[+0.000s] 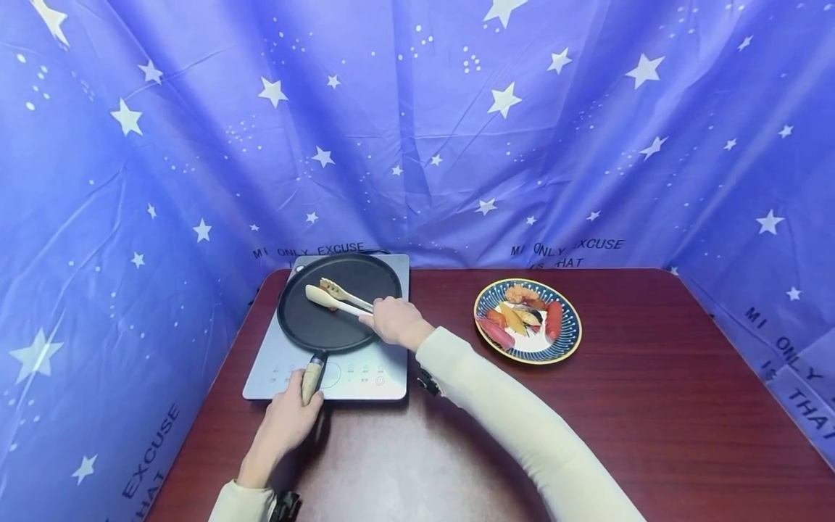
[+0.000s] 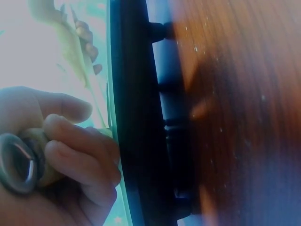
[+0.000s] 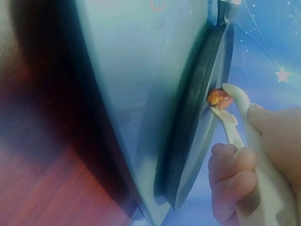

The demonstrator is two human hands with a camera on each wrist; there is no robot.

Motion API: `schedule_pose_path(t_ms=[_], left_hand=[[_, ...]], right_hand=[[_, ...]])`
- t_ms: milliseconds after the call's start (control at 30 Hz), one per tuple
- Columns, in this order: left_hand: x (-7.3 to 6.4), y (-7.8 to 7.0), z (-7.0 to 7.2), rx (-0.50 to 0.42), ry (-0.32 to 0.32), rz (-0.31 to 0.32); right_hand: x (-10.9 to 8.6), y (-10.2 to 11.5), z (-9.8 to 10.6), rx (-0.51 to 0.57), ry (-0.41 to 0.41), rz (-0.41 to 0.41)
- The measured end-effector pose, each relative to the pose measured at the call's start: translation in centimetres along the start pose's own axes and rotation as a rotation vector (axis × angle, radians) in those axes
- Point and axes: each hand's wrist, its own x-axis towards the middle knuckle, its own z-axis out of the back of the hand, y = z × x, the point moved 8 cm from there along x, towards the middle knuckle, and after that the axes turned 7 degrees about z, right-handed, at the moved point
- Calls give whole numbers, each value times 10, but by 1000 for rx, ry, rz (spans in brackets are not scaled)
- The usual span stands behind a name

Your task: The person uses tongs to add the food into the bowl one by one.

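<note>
A round black flat pan [image 1: 339, 319] sits on a silver induction cooktop [image 1: 261, 377]. My left hand [image 1: 292, 415] grips its handle [image 1: 313, 380]; in the left wrist view the fingers [image 2: 80, 160] curl round the handle end with its metal ring [image 2: 19, 162]. My right hand [image 1: 396, 321] holds cream tongs [image 1: 342, 303] over the pan, their tips near its middle. A small reddish-brown piece of food [image 3: 219, 98] lies between the tong tips in the right wrist view. Whether it touches the pan, I cannot tell.
A blue patterned plate [image 1: 572, 337] with a yellow rim stands right of the cooktop, bearing several food pieces, among them a red sausage [image 1: 554, 320]. The dark red wooden table [image 1: 652, 406] meets a blue star-printed curtain [image 1: 417, 181] at the back and sides.
</note>
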Motion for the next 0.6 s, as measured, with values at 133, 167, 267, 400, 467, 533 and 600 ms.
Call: schedule_pose_path(t_ms=[133,167,267,400,467,533,600], left_hand=[[0,0,2,-4,-13,-7],[0,0,2,-3,-15,-9],[0,-1,2,1,-18,-12],[-1,-2,1,-2,-25,-14],[-1,-2,1,-6,-29,-12],[-1,-2,1,-6,-30,-7],[-2,-1,2,-5,-31,-5]], right_hand=[[5,2,2,3,-12,3],[5,3,3,5,-11,1],[7,2,3,16,-3,-11],[10,1,4,23,0,-23],[12,1,4,24,1,-21],[14,2,4,25,7,-20],[16,3,4,20,12,-21]])
